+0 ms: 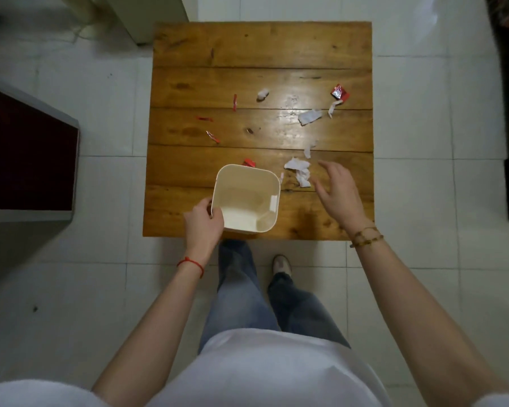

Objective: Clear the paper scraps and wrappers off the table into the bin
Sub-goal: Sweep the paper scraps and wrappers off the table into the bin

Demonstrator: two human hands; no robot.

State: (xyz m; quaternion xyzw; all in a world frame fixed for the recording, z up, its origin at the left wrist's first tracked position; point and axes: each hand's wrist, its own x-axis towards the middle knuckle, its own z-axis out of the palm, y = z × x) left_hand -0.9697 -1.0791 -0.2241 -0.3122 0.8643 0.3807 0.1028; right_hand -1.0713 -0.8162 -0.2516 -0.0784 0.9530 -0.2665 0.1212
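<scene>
A cream square bin (274,183) stands on the near side of the wooden table (262,48), empty inside. My left hand (203,224) grips its near-left rim. My right hand (337,192) hovers open just right of a crumpled white paper scrap (299,171), fingers spread. More white scraps lie farther back: a flat one (309,116), a thin strip (332,107), a small one (308,149) and a ball (263,94). A red wrapper (339,91) lies at the far right. Thin red wrapper strips (234,102) (204,118) (212,136) lie at the left. A red piece (249,163) peeks out behind the bin.
The table stands on white floor tiles (106,113). A dark red cabinet top (27,154) with a grey frame is at the left. A pale cabinet (153,13) stands beyond the far-left corner. My legs and a shoe (282,264) are at the table's near edge.
</scene>
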